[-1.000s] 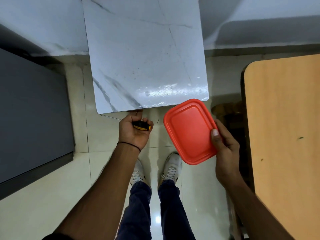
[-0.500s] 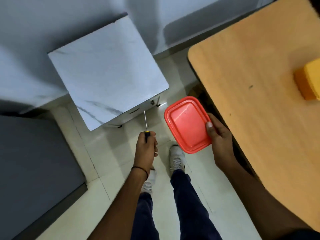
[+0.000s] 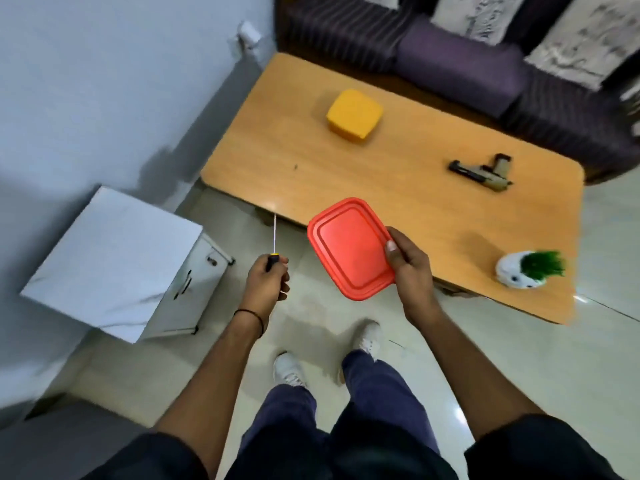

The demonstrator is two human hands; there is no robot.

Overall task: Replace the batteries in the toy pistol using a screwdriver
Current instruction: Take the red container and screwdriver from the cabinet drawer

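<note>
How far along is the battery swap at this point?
Barely begun. Done: the tools appear fetched. In hand: the left hand grips the screwdriver, shaft pointing away; the right hand holds a red container by its edge. Left: the toy pistol lies untouched on the wooden table, apart from both hands, so unscrewing, swapping batteries and closing up all remain.

We see a wooden desk (image 3: pixel 398 174) carrying a yellow box (image 3: pixel 354 116) toward its far left and a white pot of green grass (image 3: pixel 519 273) near its right edge. A white cabinet (image 3: pixel 114 258) stands to the left, and a purple sofa (image 3: pixel 450 60) behind.
</note>
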